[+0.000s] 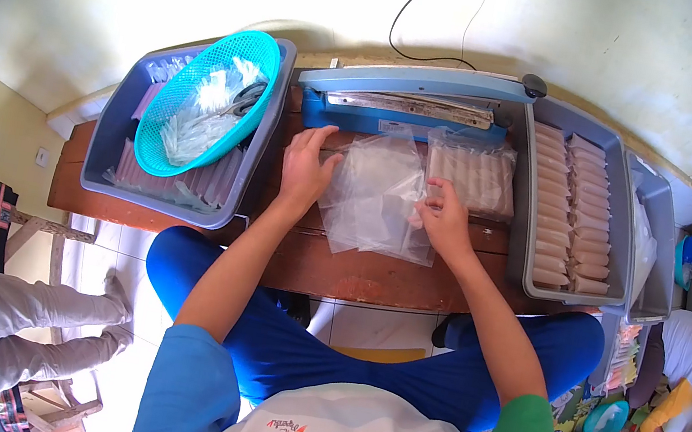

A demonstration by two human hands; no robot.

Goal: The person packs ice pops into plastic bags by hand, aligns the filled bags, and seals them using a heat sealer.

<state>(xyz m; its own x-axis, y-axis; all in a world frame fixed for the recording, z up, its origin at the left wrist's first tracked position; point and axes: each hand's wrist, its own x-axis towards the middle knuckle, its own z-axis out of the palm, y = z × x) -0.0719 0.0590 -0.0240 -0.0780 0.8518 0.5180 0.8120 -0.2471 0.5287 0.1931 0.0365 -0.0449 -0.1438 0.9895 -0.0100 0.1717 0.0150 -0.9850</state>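
Midway along the worktop's (335,280) front edge, bags (376,189) lie flat, seemingly still unfilled; the pack (474,175) beside them looks filled. The left hand (306,171) spreads open, empty; the right hand (444,219) curls at the bags, grip unclear.

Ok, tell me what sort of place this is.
Probably a small, home-style packing workshop: what looks like a bag sealer stands on the wooden table, clear plastic bags lie in front of it, and a grey bin holds rows of brownish tube packets.
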